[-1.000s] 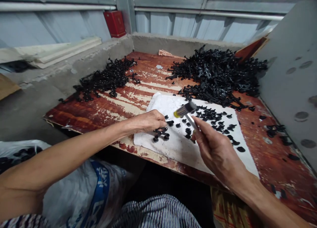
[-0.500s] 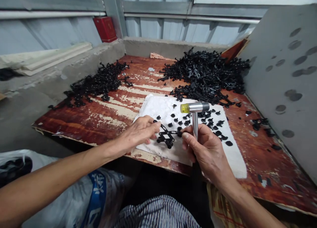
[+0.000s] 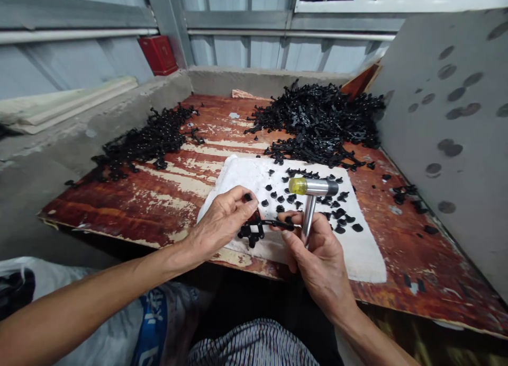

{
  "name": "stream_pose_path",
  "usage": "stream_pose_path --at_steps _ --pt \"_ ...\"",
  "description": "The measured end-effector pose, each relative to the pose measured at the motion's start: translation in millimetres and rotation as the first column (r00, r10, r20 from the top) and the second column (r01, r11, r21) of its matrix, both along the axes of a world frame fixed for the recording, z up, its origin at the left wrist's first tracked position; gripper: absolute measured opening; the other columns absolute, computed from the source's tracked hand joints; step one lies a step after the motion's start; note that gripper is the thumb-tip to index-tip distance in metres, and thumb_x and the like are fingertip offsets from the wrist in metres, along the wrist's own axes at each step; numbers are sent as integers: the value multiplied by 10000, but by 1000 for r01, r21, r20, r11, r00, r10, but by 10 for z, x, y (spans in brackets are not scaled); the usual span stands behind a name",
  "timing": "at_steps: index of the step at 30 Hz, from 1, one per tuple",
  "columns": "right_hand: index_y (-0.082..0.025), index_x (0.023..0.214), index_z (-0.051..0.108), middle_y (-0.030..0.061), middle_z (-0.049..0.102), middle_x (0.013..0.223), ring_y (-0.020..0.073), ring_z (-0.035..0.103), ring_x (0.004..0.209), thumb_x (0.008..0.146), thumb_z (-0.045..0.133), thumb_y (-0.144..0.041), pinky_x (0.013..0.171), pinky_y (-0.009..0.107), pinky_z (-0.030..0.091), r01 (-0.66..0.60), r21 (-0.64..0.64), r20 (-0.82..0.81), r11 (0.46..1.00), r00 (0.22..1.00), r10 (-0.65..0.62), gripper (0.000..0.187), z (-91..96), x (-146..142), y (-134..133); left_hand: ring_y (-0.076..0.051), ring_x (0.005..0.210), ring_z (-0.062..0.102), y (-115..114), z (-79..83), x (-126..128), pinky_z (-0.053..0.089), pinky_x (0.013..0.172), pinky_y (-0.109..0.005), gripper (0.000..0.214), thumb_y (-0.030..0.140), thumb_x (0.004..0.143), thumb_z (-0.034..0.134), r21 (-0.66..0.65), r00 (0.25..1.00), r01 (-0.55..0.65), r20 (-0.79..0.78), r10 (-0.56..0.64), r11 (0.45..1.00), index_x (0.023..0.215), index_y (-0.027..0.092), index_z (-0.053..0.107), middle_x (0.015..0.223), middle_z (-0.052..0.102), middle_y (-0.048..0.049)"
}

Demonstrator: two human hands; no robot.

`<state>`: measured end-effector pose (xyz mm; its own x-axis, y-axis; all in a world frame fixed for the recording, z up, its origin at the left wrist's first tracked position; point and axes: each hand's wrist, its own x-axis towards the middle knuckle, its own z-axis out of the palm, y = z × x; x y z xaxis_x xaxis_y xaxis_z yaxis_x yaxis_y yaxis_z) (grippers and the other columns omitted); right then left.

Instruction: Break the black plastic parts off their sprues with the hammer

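Plywood (image 3: 166, 196) under both hands bears a big heap (image 3: 317, 122) of black frames beyond the right hand (image 3: 321, 260) and a smaller heap (image 3: 146, 141) beyond the left hand (image 3: 222, 223). A sack (image 3: 119, 329) by the left arm shows dark pieces. The right hand grips a hammer (image 3: 313, 187); the left pinches one frame (image 3: 254, 229) over a cloth (image 3: 357, 249). Loose caps (image 3: 337, 215) beside the hammer suggest little done, most left.

The scene is lit evenly and fairly brightly by cool, diffuse light whose source cannot be made out; only soft, faint shadows are cast on the desk (image 3: 166, 196); the white cloth (image 3: 357, 255) is nearly washed out; the hammer (image 3: 313, 186), glinting slightly, and the black frame (image 3: 254, 229) are rendered sharp; detail is lost in the black heaps (image 3: 317, 122) at 12 o'clock; straight lines are bowed toward the edges; the striped fabric (image 3: 254, 345) at 6 o'clock is blurred.
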<state>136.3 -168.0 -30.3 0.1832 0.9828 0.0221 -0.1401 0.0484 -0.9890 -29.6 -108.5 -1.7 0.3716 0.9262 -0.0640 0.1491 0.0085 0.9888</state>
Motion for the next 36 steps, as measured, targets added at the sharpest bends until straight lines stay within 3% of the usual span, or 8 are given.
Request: stream_pose_path --at_steps 4,10,18,22,26,29,32,36 --pt "-231 961 530 -10 641 957 5 401 366 832 628 -312 325 176 329 -34 -16 -45 999 998 33 181 -24 4 -31 -106 678 526 -64 46 6 388 640 -231 196 377 881 520 131 999 -4 -40 9 991 874 183 545 749 627 15" --pt "-244 983 525 -15 657 995 -12 421 370 850 630 -327 345 145 343 -88 33 -128 996 988 91 188 -18 -6 -75 -102 692 532 -134 67 29 407 667 -226 154 343 886 520 263 990 -19 -131 55 965 894 192 546 785 623 16" --pt "-212 906 488 -19 709 737 1 382 307 803 671 -406 324 136 313 -26 -64 -176 998 984 14 286 -41 -31 -67 -132 716 571 -73 21 23 447 677 -267 369 503 909 403 -27 986 41 -159 -45 999 845 166 540 808 607 -16" --pt "-214 893 468 -21 708 711 5 376 293 767 696 -433 309 138 313 -23 -112 -180 993 984 3 340 -49 -82 -71 -106 627 482 -72 75 51 377 580 -235 297 416 897 434 -6 951 133 -281 -130 991 756 169 519 674 508 27" --pt "-217 914 476 -30 669 658 32 413 310 772 669 -492 295 151 342 -98 -138 -136 986 988 79 364 -23 -93 -116 -81 542 411 21 130 97 311 507 -216 248 331 871 465 -1 935 90 -345 -85 996 681 171 479 604 472 41" --pt "-232 976 484 -33 632 678 81 494 390 779 632 -559 299 181 402 -105 -167 -77 980 993 93 409 -2 0 -170 -87 535 494 152 141 83 349 498 -210 202 301 872 462 -139 943 96 -303 -135 986 726 166 502 632 551 13" --pt "-254 1026 491 -70 542 629 74 433 390 806 591 -586 288 171 381 -82 -231 -30 969 997 77 412 -1 160 -233 -74 466 488 264 118 59 370 454 -200 164 263 875 447 -306 942 137 -254 -219 942 757 166 505 609 549 18" --pt "-253 1020 528 -63 504 638 64 363 406 838 579 -549 286 158 354 -126 -293 -96 948 990 102 351 -33 332 -333 -46 415 434 334 82 71 331 389 -159 147 252 874 452 -259 918 176 -306 -254 950 774 165 517 594 511 42"
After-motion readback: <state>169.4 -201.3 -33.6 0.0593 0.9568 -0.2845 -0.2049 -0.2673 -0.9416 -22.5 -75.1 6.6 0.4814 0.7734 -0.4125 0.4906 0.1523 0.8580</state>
